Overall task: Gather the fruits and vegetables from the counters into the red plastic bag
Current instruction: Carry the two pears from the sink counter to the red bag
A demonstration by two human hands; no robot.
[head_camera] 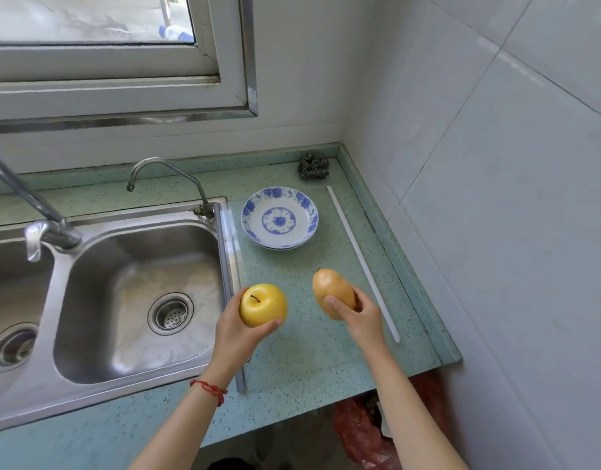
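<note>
Left hand (237, 334), red string bracelet (209, 390) at wrist: gripped yellow apple (262, 304), stem up, above counter (309, 364) just beside sink (136, 300) rim. Right hand (362, 320): held orange-brown mango (331, 291), thumb across its near end, clear of counter. Stacked blue-and-white plates (279, 218): stood toward counter's far edge, between faucet (163, 174) and white strip (362, 259). Steel scouring pad (313, 166): lay in far right corner. Red plastic bag (363, 432): sat below counter's near right corner, partly hidden by right forearm.
</note>
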